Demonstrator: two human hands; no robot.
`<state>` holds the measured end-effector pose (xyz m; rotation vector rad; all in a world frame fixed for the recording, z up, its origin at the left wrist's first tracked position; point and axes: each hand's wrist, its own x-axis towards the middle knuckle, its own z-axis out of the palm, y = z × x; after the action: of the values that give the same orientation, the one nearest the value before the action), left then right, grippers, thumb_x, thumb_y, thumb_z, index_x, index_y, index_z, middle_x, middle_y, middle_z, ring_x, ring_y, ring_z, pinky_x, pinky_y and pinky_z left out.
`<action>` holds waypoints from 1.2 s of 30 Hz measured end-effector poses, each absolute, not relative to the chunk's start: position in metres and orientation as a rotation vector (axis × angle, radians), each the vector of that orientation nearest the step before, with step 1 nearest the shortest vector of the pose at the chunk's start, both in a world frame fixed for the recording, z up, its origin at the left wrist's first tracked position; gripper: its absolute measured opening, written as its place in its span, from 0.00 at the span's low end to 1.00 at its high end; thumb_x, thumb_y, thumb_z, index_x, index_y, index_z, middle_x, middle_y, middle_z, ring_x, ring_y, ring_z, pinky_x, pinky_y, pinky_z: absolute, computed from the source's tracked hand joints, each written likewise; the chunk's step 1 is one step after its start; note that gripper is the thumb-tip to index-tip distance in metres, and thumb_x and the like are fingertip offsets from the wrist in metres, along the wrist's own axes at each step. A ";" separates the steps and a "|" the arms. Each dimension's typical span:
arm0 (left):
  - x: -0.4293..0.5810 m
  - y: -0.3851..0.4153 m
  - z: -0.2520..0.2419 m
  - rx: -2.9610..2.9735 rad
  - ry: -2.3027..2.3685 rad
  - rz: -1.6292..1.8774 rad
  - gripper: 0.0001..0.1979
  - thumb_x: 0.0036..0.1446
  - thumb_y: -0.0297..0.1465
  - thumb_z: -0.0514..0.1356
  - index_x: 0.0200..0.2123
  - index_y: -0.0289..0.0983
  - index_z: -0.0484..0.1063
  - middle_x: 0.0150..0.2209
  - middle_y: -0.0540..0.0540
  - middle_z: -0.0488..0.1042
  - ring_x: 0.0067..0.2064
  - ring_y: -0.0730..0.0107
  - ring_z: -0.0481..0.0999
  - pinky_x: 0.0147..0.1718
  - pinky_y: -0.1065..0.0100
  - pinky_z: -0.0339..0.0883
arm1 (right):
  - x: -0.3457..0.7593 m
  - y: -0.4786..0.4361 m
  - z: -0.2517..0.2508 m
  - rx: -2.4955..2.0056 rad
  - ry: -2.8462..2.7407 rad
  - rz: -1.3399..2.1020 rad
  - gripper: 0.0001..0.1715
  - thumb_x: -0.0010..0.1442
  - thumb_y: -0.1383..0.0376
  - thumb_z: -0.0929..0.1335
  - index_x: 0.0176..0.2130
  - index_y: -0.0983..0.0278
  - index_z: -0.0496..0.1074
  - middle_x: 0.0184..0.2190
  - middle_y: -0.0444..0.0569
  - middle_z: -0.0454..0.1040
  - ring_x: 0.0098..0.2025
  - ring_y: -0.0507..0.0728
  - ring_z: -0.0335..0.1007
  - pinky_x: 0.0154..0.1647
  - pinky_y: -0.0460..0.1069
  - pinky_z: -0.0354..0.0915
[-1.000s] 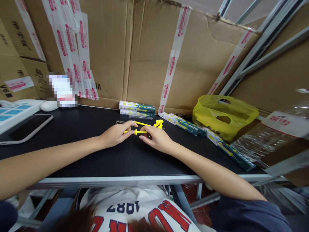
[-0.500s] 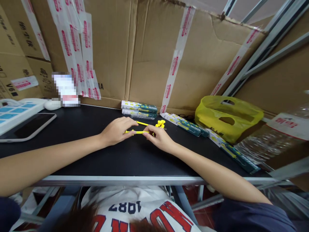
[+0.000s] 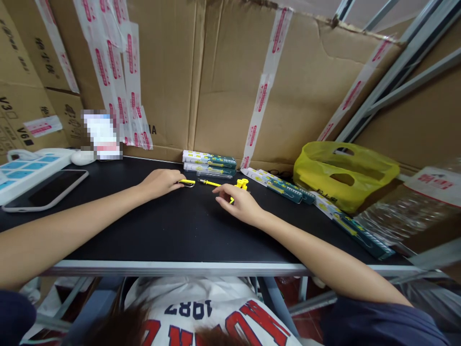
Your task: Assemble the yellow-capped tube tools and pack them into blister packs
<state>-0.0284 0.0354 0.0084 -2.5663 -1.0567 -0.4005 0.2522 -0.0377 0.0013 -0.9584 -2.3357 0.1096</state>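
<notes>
Left hand (image 3: 160, 183) flat on black table (image 3: 144, 230), fingertips closed on a small yellow piece (image 3: 188, 181). Right hand (image 3: 239, 204) just right of it, fingers curled around another yellow part (image 3: 231, 200).

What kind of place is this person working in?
Probably a stockroom or packing bench: taped cardboard boxes wall in a black table, metal shelving stands at the right, and many identical packaged items lie ready.

Thin yellow rod (image 3: 188, 181) flat on the black worktop (image 3: 151, 226) — just left of a second yellow rod (image 3: 211, 183).
</notes>
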 end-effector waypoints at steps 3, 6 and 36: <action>-0.024 0.035 0.008 -2.525 -1.079 -0.235 0.10 0.62 0.33 0.54 0.38 0.39 0.75 0.36 0.47 0.74 0.35 0.68 0.75 0.27 0.71 0.60 | 0.251 -0.037 0.000 -0.930 -2.358 0.059 0.10 0.62 0.65 0.64 0.44 0.64 0.70 0.30 0.46 0.71 0.31 0.52 0.67 0.34 0.47 0.62; -0.016 0.030 0.009 -2.472 -1.065 -0.135 0.09 0.61 0.30 0.54 0.37 0.38 0.75 0.37 0.46 0.73 0.33 0.69 0.74 0.26 0.70 0.59 | 0.251 -0.038 -0.001 -0.914 -2.364 0.039 0.10 0.63 0.65 0.64 0.44 0.64 0.70 0.30 0.46 0.71 0.31 0.52 0.67 0.34 0.47 0.62; -0.016 0.019 0.005 -2.620 -0.919 -0.470 0.11 0.62 0.34 0.53 0.40 0.39 0.74 0.38 0.48 0.76 0.37 0.70 0.76 0.27 0.72 0.59 | 0.252 -0.037 0.001 -0.934 -2.399 -0.065 0.10 0.62 0.66 0.64 0.43 0.63 0.71 0.31 0.48 0.74 0.35 0.54 0.70 0.35 0.47 0.63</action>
<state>-0.0160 0.0190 0.0051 -2.6199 -0.9188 -0.4703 0.2519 -0.0372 0.0010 -0.9337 -2.3992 -0.0645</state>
